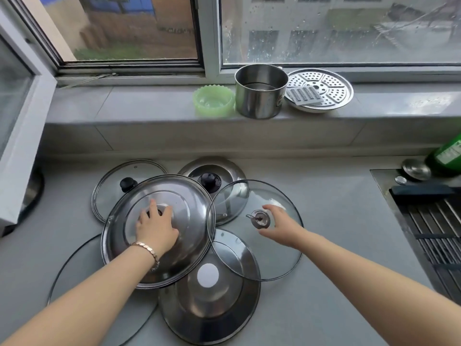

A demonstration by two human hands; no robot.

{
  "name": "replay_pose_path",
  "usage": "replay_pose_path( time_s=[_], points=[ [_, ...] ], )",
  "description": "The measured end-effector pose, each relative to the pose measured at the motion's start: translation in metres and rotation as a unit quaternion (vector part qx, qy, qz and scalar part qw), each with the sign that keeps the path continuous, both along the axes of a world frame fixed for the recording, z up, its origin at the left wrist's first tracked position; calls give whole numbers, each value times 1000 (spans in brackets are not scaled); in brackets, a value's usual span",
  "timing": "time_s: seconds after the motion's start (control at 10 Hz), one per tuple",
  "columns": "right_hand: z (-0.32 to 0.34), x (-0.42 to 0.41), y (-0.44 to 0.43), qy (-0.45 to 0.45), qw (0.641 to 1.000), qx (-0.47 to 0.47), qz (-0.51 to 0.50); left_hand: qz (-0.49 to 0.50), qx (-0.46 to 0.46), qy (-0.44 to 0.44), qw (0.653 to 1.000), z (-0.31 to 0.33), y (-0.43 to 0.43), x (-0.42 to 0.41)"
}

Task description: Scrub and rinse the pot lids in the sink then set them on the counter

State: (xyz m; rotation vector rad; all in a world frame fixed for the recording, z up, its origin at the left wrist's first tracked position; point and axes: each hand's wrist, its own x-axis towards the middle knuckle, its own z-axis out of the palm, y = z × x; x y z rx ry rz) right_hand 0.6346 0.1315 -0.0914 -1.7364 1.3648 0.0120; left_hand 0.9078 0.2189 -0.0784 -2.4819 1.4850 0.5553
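Note:
Several pot lids lie overlapping on the grey counter (336, 221). My left hand (156, 229) rests on top of the big steel lid (179, 248), fingers wrapped around its centre knob. My right hand (282, 227) hovers over a clear glass lid (272, 255), fingers apart beside its metal knob (260, 219). A steel lid with a white knob (214, 308) lies nearest me. Behind are a glass lid with a black knob (117, 181) and a steel lid with a dark knob (219, 171). Another glass lid (72, 258) is half hidden under my left arm.
The sink (429, 226) with a dark ribbed rack sits at the right edge, a green bottle (446, 153) behind it. On the window ledge stand a green bowl (213, 101), a steel pot (260, 92) and a perforated steamer tray (321, 89). An open window sash (17, 136) juts in at the left.

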Motion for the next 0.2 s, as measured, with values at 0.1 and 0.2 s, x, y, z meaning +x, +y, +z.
replay_pose_path(
  time_s=[0.1,0.2],
  points=[
    [4,-9,-5,31,998,-58,-1,-22,-37,-17,999,15,-6,-22],
    [18,-20,-13,64,995,-77,-14,-60,-72,15,995,34,-18,-53]
  ],
)
